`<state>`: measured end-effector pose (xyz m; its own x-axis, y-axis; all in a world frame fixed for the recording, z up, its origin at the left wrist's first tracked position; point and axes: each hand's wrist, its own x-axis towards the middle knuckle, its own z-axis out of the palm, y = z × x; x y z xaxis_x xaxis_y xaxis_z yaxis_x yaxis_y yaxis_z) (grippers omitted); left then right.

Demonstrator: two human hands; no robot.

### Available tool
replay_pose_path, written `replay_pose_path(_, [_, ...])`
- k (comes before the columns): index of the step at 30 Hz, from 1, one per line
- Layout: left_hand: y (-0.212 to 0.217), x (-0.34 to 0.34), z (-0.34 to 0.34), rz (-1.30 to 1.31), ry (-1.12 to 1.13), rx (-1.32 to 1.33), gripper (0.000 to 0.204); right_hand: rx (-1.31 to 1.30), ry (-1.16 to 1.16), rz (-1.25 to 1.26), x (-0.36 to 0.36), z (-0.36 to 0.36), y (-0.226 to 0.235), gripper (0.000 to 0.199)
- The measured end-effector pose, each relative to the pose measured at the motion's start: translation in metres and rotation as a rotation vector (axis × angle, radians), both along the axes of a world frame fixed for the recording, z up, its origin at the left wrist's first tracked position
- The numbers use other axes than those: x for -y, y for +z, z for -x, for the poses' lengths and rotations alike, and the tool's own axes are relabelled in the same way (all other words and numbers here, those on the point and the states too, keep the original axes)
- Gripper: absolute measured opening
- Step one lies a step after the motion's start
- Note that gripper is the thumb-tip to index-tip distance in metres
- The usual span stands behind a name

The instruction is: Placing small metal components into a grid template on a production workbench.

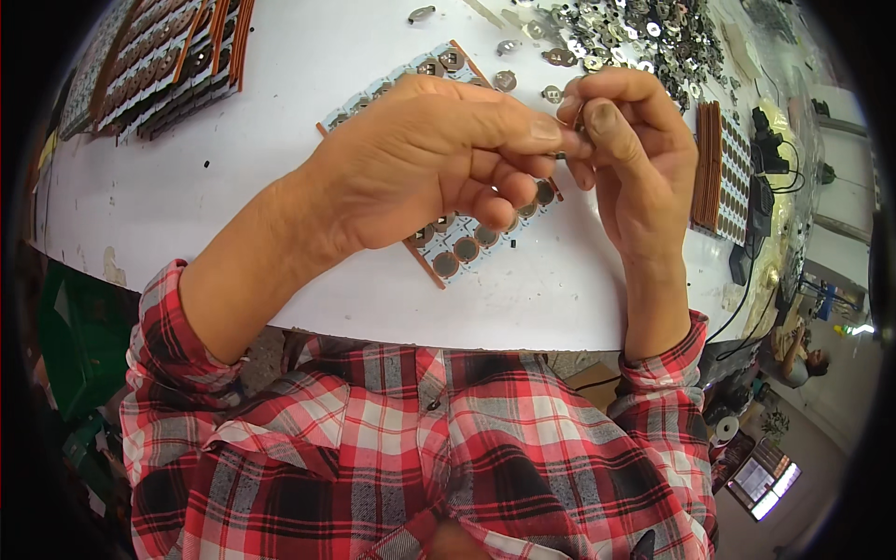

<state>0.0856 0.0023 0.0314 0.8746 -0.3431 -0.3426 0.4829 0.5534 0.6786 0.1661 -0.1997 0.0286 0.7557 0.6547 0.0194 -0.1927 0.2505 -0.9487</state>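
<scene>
Both my hands meet above a light-blue circuit board panel [453, 252] with orange edges and rows of round metal parts, which they partly cover. My left hand [411, 159] is closed in a pinch between thumb and index finger, its other fingers curled. Against those fingertips, my right hand [649, 168] pinches too, with the thumb turned up. A small metal part [580, 119] shows between the fingertips, mostly hidden, so its exact kind is unclear. Loose round metal clips [505, 80] lie on the table just beyond my hands.
A big heap of small metal clips [653, 33] spreads at the far right. Stacked board panels stand at the far left [177, 61] and at the right [721, 173]. Black plugs and cables [770, 159] run along the right edge. Green crates [84, 341] sit below the table at left.
</scene>
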Motion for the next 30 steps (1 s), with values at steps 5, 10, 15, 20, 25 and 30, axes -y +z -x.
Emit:
replay_pose_path(5, [0.007,0.002,0.004,0.073,-0.049,-0.057,0.033,0.519,-0.104,0.054,-0.001,0.004,-0.002,0.017])
replay_pose_path(10, [0.003,-0.002,0.004,0.075,-0.035,-0.025,0.027,0.627,-0.035,0.013,0.001,-0.003,0.000,0.016])
replay_pose_path(15, [0.005,0.003,0.005,-0.044,-0.030,0.020,0.021,0.935,0.108,0.170,0.014,-0.011,0.002,0.014])
replay_pose_path(20, [0.007,0.006,0.010,-0.267,0.095,0.185,0.017,0.283,-0.169,0.124,-0.005,0.013,0.016,0.012])
replay_pose_path(25, [0.005,0.009,0.012,-0.394,0.119,0.257,0.016,0.134,0.022,0.160,0.012,-0.001,0.015,0.021])
replay_pose_path(30, [0.004,0.009,0.012,-0.473,0.128,0.299,0.013,0.151,0.035,0.180,0.010,0.001,0.017,0.018])
